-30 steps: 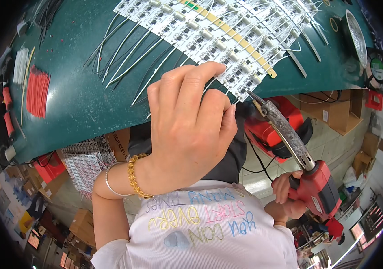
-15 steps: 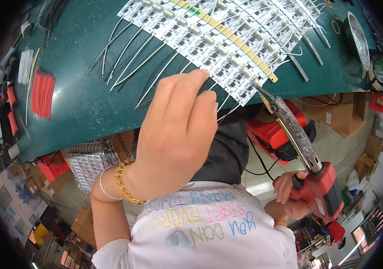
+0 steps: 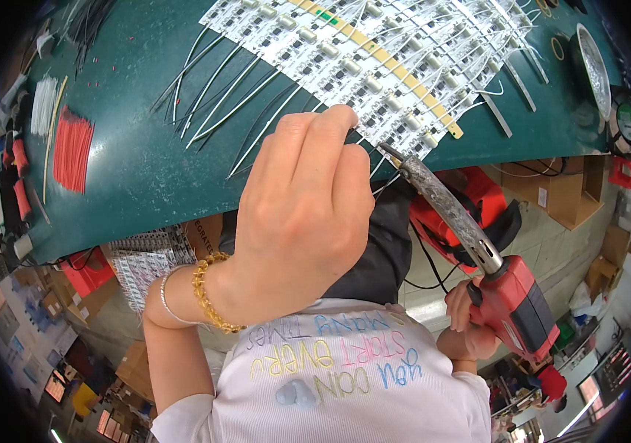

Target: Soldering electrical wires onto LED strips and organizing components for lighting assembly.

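Observation:
A panel of white circuit boards (image 3: 297, 63) lies at the table's front edge, with white and black wires (image 3: 219, 96) fanning out from its left side. My left hand (image 3: 300, 207) is closed at the panel's near left edge, fingertips curled down against it. What its fingers pinch, if anything, is hidden. A red and black soldering gun (image 3: 452, 210) with a long metal barrel is gripped in my right hand (image 3: 467, 317). Its tip meets the panel's near corner, just right of my left fingertips.
Bundles of red wires (image 3: 73, 151) and white wires (image 3: 44, 107) lie on the green table (image 3: 138, 177) at left. A metal bowl (image 3: 591, 70) and a solder spool (image 3: 627, 122) stand at far right. Below the table edge are a red stool (image 3: 455, 214) and a cardboard box (image 3: 563, 192).
The soldering gun has moved left along the panel's near edge, its tip now closer to my left hand. My left hand has shifted slightly right.

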The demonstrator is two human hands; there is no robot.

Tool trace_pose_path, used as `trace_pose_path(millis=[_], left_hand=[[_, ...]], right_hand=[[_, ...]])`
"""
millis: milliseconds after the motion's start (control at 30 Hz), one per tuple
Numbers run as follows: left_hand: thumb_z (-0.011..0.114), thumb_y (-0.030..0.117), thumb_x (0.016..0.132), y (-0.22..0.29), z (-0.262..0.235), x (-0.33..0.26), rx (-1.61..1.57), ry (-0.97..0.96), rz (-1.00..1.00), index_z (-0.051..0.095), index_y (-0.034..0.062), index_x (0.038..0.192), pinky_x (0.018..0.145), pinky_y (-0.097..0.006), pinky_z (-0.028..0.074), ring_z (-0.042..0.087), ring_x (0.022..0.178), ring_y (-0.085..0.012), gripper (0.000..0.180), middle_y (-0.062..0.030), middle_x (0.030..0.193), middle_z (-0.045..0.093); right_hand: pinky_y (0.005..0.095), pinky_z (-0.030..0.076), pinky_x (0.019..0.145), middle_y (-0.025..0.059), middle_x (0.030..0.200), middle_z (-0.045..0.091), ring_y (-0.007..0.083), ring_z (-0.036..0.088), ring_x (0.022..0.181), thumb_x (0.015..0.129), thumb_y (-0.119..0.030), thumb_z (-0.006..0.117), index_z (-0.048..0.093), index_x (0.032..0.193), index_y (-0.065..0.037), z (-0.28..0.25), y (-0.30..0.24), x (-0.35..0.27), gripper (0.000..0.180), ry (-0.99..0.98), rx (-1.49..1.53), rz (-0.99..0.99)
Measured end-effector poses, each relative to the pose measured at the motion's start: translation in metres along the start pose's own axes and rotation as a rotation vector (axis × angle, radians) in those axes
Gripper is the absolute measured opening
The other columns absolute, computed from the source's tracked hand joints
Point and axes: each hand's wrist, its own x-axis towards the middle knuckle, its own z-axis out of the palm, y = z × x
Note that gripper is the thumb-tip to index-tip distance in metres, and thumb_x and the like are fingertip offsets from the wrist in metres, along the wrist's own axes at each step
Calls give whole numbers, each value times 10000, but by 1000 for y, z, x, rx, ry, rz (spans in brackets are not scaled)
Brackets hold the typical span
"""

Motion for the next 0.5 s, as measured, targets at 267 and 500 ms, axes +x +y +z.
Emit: trace_pose_path(millis=[267,500], left_hand=[[677,-102,647,4,3,1,45,20,-16,574,-23,829,700,-360,487,578,832,-293,224,-143,1015,590],[682,-88,630,2,5,2,-17,37,-74,564,3,795,703,-358,481,559,830,-284,222,-131,1010,582]], right_hand=[[246,283,437,14,533,464,105,404,452,876,-458,600,450,950,-26,6,0,4,464,2,-37,-13],[249,268,430,2,523,443,103,383,424,842,-519,637,446,955,-31,2,-5,5,536,-13,14,55]])
